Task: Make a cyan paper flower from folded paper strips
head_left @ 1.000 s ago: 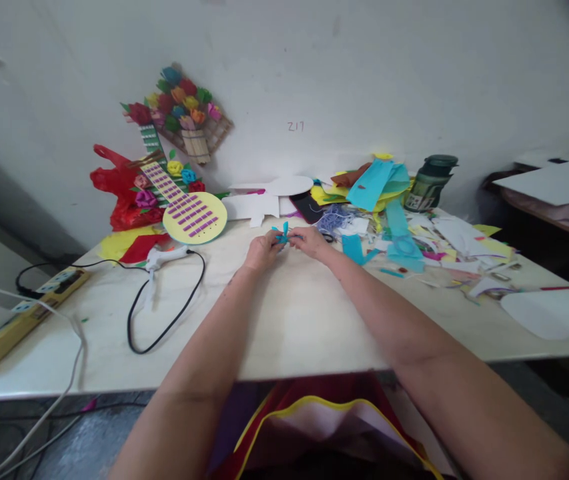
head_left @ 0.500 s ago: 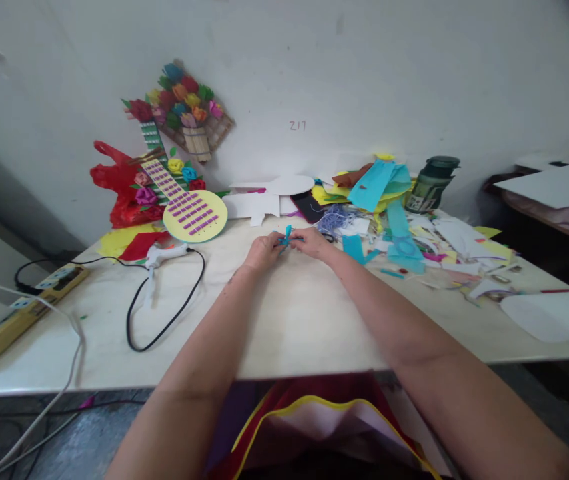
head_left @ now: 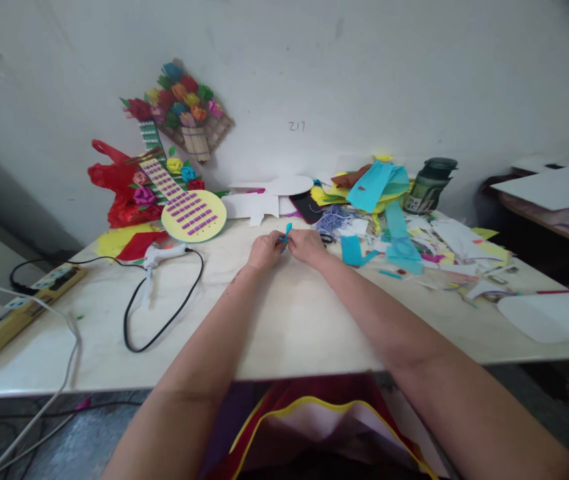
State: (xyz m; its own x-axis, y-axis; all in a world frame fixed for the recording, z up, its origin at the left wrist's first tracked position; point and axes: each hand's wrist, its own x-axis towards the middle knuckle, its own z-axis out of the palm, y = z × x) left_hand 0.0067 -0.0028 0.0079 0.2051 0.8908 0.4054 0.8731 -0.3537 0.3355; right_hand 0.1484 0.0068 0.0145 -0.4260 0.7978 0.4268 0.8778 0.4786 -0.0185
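Observation:
Between my fingertips, at the middle of the table, is a small strip of blue crepe paper (head_left: 289, 229), its upper end sticking up. My left hand (head_left: 265, 251) pinches it from the left and my right hand (head_left: 306, 247) from the right, the two nearly touching. Most of the strip is hidden by the fingers. Just right of my right hand lie dark-handled scissors (head_left: 327, 238). Beyond them rests a cut piece of blue paper (head_left: 354, 251).
At left are a white glue gun (head_left: 164, 254) with a looped black cord and a yellow power strip (head_left: 24, 313). A guitar-shaped paper craft (head_left: 194, 217) leans behind. Paper scraps (head_left: 459, 240) and a green bottle (head_left: 431, 185) occupy the right.
My hands have drawn closer together around the blue paper strip, covering more of it. My right fingers are more curled, and the view has shifted slightly.

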